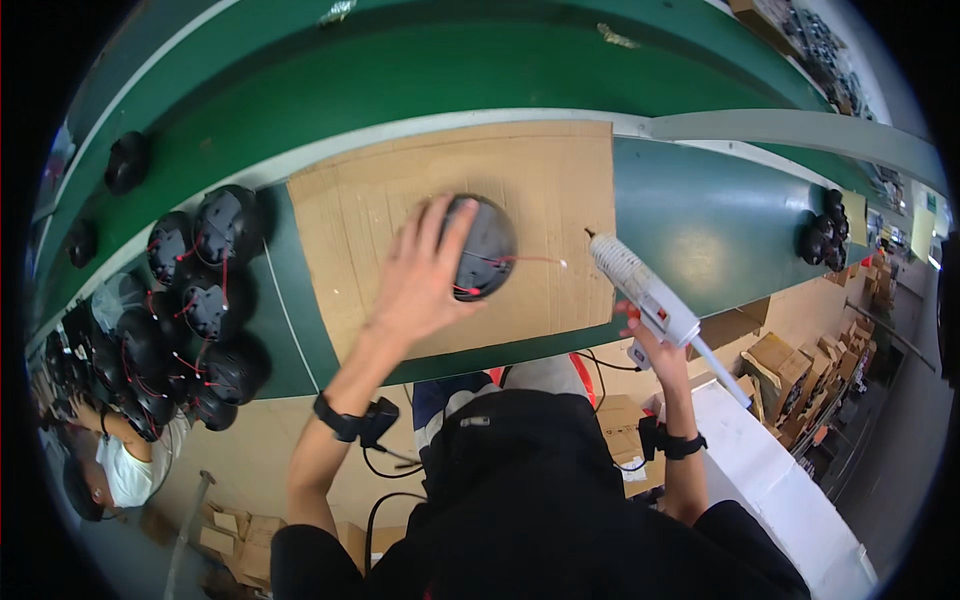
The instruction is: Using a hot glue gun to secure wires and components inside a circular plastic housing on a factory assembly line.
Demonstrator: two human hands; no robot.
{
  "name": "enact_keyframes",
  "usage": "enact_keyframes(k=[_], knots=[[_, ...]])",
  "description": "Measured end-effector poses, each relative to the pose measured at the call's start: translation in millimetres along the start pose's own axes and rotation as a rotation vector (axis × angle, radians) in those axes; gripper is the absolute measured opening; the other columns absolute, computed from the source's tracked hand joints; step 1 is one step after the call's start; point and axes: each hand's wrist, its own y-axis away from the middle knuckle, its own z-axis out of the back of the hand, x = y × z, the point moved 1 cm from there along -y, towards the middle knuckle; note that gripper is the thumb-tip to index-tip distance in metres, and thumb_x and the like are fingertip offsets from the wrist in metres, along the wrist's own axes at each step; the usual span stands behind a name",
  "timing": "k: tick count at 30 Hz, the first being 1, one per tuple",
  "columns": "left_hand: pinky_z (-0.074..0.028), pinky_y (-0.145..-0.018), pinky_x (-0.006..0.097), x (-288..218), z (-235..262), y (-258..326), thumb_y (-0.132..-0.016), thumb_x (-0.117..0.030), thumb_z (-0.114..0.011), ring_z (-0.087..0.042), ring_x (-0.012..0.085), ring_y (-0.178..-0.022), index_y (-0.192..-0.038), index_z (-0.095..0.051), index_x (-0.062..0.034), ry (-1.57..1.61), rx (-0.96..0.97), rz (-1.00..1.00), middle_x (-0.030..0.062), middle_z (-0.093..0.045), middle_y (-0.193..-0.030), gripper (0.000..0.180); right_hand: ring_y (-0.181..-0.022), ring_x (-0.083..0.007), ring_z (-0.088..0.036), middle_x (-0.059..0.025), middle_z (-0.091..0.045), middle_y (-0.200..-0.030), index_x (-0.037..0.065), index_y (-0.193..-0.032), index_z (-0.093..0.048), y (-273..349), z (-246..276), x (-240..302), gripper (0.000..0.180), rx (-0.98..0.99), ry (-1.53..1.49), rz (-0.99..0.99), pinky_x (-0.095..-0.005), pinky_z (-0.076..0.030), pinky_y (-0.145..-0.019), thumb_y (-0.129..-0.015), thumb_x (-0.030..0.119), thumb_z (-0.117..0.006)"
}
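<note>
My left hand lies over a round black plastic housing, its fingers curled across the left side. From the housing a thin red wire runs right and ends in a small white plug. Beneath it is a flat cardboard sheet on the green table. My right hand grips a white hot glue gun beyond the sheet's right edge. Its dark nozzle points up and left, apart from the housing, and a pale glue stick sticks out of the back.
Several similar black housings with red wires are clustered on the left. Another small group sits at the far right. A green belt runs along the far side. A person works at far left. Cardboard boxes stand at right.
</note>
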Motion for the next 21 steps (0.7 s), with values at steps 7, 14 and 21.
enact_keyframes(k=[7,14,21], knots=[[-0.038,-0.109,0.051,-6,-58,24,-0.06,-0.029,-0.09,-0.038,0.0425,-0.137,-0.147,-0.038,-0.0052,0.264,-0.143,0.207,0.0243,-0.034,-0.15,0.104,-0.104,-0.0233,-0.064,-0.0155,-0.066,-0.115,-0.001,-0.127,-0.057,-49,20,-13,0.035,0.249,-0.07,0.109,-0.0331,-0.054,-0.083,-0.092,0.002,-0.058],[-0.051,-0.073,0.038,10,-28,24,-0.064,-0.011,-0.086,-0.059,0.0272,-0.093,-0.099,-0.073,-0.0034,-0.072,-0.069,-0.103,0.0118,-0.058,-0.106,0.038,-0.086,-0.0204,-0.065,-0.0123,-0.064,-0.098,-0.003,-0.12,-0.059,-30,16,-34,0.052,0.262,-0.151,-0.104,-0.03,-0.053,-0.072,-0.084,0.033,-0.073],[-0.044,-0.054,0.023,36,1,6,-0.08,0.002,-0.074,-0.059,0.0118,-0.059,-0.093,-0.071,0.0046,0.13,-0.053,0.011,0.0085,-0.065,-0.071,0.014,-0.077,-0.0282,-0.069,-0.025,-0.066,-0.101,0.006,-0.095,-0.061,-8,14,-35,0.043,0.355,-0.129,-0.073,-0.0318,-0.058,-0.054,-0.087,0.047,-0.072]])
